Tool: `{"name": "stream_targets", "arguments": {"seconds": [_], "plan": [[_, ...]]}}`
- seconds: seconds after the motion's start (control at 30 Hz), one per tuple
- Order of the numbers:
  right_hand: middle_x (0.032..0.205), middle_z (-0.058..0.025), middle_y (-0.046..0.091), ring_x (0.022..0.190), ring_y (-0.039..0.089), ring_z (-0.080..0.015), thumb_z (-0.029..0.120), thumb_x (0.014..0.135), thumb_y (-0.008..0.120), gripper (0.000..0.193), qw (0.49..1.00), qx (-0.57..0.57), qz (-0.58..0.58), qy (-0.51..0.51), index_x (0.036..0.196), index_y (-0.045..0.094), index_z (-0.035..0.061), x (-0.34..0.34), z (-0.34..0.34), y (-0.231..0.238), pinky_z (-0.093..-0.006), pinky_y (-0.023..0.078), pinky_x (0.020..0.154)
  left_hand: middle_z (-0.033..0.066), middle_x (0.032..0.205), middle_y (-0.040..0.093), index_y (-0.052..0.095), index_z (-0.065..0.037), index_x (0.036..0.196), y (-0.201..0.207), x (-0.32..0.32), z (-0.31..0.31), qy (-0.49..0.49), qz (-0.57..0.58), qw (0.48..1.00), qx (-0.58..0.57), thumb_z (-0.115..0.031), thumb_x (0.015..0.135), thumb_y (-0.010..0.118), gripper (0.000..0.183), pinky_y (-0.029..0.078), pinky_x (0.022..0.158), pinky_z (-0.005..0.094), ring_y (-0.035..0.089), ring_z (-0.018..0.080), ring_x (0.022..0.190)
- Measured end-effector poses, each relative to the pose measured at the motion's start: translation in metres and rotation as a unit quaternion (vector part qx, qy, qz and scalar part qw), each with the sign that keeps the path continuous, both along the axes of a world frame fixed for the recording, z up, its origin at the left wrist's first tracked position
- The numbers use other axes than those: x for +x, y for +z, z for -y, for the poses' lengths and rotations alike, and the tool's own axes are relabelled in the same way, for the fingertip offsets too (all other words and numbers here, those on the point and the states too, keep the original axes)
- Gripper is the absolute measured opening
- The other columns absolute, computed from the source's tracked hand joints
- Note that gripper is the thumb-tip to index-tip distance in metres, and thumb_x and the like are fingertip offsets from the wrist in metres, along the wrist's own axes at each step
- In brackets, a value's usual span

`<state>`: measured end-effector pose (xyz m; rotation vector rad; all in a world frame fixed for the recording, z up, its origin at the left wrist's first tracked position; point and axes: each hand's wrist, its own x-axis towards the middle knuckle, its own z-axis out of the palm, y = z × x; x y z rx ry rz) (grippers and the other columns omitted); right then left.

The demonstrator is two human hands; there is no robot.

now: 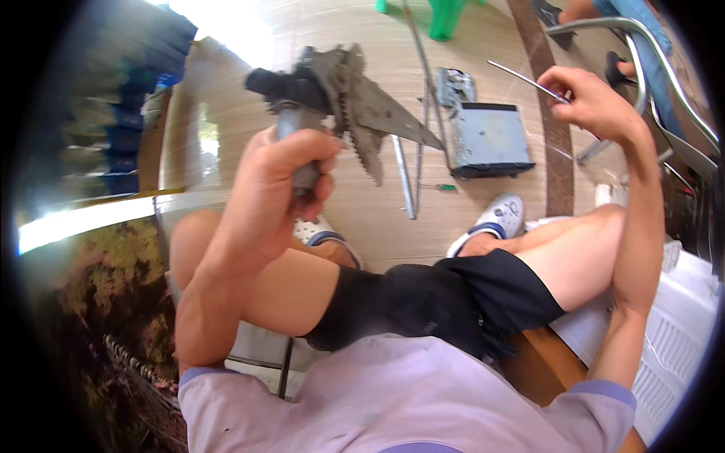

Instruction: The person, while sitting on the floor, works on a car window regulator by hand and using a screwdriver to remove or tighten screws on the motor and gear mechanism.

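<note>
My left hand (pixel 268 170) is raised, its fingers wrapped round the grey cylindrical body of a motor with a toothed metal gear plate (pixel 377 109). A black housing joins the cylinder to the plate, whose long pointed arm slants down to the right. Farther right, my right hand (pixel 593 102) is closed on a thin metal rod (pixel 521 77). The rod's free end points up and left, while the end inside the fingers is hidden. The two hands are well apart, and the rod does not touch the motor.
On the tiled floor stand a grey metal box (pixel 491 134) and a smaller metal part (pixel 456 85). Metal bars (pixel 404 181) and a green-handled screwdriver (pixel 444 187) lie nearby. Green stool legs (pixel 445 19) and a metal chair frame (pixel 642 30), beside another person's legs, are farther off.
</note>
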<state>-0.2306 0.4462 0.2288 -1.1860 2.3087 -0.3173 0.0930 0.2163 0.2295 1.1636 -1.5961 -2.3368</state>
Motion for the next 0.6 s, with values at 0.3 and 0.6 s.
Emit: {"name": "stream_targets", "arguments": {"seconds": [0.3,0.6], "plan": [[0.081,-0.015,0.065,0.066,0.059,-0.0257,0.004,0.085,0.065,0.021,0.955,-0.262,-0.086,0.105,0.105,0.064,-0.0022,0.067,0.021,0.023,-0.0354,0.048,0.064,0.0027,0.068,0.053,0.055,-0.005,0.074,0.008,-0.01,-0.004,-0.003,0.002,1.0,0.008,-0.014,0.083,0.066,0.017,0.033,0.039,0.0253,0.053,0.0106,0.05],[0.086,-0.0068,0.064,0.069,0.054,-0.0083,0.004,0.08,0.067,0.022,0.954,-0.282,-0.016,0.096,0.101,0.064,-0.002,0.089,0.053,0.036,-0.0244,0.046,0.063,0.0031,0.07,0.052,0.055,-0.004,0.078,0.009,-0.008,-0.005,-0.003,0.015,1.0,0.013,-0.012,0.084,0.064,0.014,0.033,0.039,0.0239,0.052,0.0111,0.051]]}}
